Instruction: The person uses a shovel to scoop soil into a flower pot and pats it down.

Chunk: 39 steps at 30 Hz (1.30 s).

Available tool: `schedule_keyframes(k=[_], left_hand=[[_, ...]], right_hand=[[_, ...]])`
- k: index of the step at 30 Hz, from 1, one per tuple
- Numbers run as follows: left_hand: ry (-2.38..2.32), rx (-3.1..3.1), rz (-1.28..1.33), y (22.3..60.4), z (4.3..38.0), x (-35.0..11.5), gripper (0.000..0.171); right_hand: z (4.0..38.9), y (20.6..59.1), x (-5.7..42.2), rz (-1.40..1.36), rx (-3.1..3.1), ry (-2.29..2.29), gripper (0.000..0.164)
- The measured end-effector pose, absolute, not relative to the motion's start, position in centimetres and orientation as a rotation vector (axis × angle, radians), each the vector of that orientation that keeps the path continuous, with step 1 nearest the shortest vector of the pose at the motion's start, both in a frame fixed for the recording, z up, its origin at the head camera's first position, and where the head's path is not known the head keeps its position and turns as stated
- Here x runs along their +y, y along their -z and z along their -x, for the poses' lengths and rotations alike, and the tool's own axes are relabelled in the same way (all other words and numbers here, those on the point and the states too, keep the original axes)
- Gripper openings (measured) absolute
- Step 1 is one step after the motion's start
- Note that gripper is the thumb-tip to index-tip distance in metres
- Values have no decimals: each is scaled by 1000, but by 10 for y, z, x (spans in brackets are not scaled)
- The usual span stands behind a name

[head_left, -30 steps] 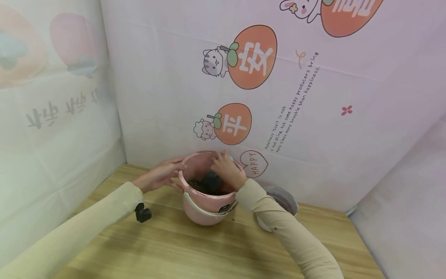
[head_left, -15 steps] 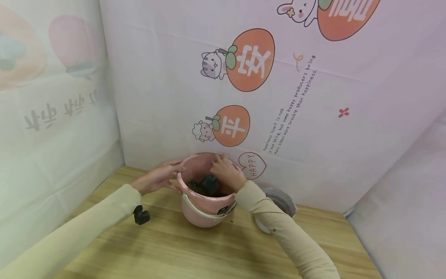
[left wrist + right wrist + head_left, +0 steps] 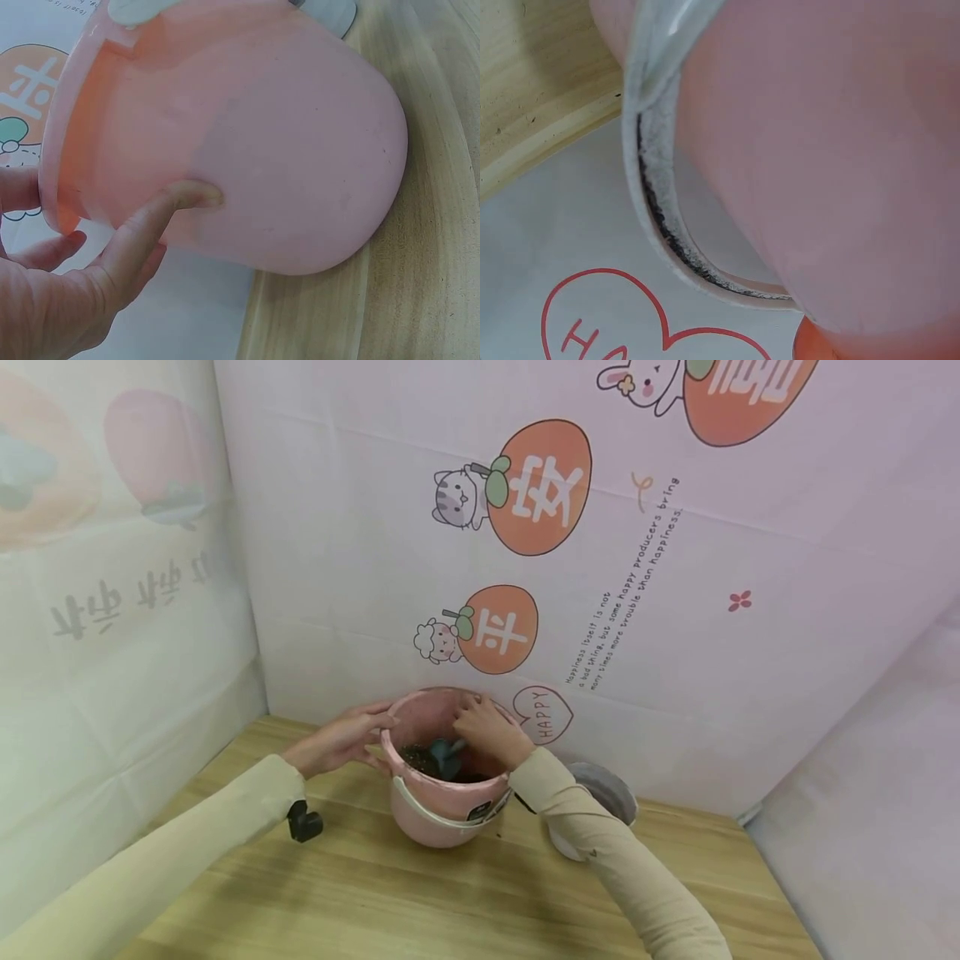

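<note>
A pink bucket [image 3: 438, 795] stands tilted on the table, dark soil [image 3: 417, 762] with light specks inside. My left hand [image 3: 345, 742] grips its left rim; in the left wrist view, one finger of the left hand [image 3: 86, 292] presses the bucket's outer wall [image 3: 277, 142] while others reach the rim. Inside the mouth, my right hand [image 3: 489, 728] holds a small trowel [image 3: 446, 760] by its handle, the blue-grey blade down at the soil. The right wrist view shows the bucket wall [image 3: 832, 150] and its pale carrying handle [image 3: 641, 180]; the right hand is hidden there.
Right of the bucket, partly behind my right sleeve [image 3: 585, 827], stands a grey-white pot [image 3: 564, 841]. A printed white cloth [image 3: 360, 568] hangs close behind the bucket and along both sides of the wooden table [image 3: 420, 910]. Near my left wrist sits a black device [image 3: 304, 823].
The trowel blade has turned in the bucket: its dark broad face has given way to a narrower blue-grey one. My right hand has shifted slightly; the left keeps its grip on the rim.
</note>
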<state>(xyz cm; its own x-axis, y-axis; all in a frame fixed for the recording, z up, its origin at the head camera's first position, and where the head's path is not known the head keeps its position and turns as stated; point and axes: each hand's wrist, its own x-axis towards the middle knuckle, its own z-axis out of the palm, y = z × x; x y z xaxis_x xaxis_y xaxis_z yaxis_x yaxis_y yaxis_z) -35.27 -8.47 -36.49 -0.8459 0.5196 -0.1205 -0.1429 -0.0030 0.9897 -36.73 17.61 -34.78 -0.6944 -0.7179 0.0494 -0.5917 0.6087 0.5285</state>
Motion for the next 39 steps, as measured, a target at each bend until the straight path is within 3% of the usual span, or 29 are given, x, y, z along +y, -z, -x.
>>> schedule_keyframes(k=[8,26,39], left_hand=[[-1904,1821,-372,365,353,-87,68],[-1907,1832,-354,366,355,-83,68],[-1904,1835,-360,369,358,-83,71]], right_hand=[[366,346,179,-1165,-2710,461,31],[352,349,181,-1234,-2660,395,23],[366,345,180,-1287,-2866,208,25]])
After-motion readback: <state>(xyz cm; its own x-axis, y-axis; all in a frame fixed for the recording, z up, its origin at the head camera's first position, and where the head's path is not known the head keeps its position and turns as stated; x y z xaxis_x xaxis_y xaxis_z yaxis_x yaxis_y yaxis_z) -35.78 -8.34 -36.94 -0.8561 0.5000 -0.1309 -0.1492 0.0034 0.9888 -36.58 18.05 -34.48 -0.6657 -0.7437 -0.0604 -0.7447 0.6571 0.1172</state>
